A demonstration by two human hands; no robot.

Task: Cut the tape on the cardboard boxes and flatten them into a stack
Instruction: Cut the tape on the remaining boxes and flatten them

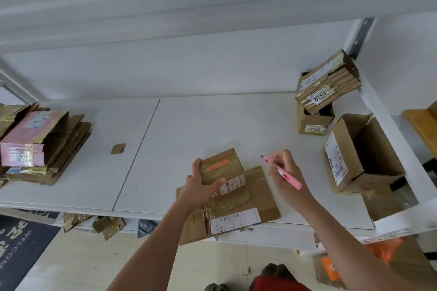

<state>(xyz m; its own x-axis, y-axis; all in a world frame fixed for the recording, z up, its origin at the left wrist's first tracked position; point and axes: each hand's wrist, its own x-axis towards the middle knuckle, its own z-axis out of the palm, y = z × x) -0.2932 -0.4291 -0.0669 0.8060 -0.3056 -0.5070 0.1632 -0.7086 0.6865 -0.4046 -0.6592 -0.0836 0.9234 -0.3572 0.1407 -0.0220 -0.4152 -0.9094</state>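
Note:
My left hand point(199, 185) grips a small taped cardboard box point(223, 169) with an orange strip on top, held just above a flattened box point(260, 198) at the table's front edge. My right hand point(287, 172) holds a pink utility knife point(282, 172) to the right of the small box, its tip pointing up and left, not touching the box. A stack of flattened boxes point(47, 146) lies at the table's left end.
The white table point(179, 130) has a small cardboard scrap point(118, 148) left of centre. At the right stand an open box point(361, 156) on its side and two stacked boxes point(324, 94). Cardboard scraps point(94, 223) lie on the floor below.

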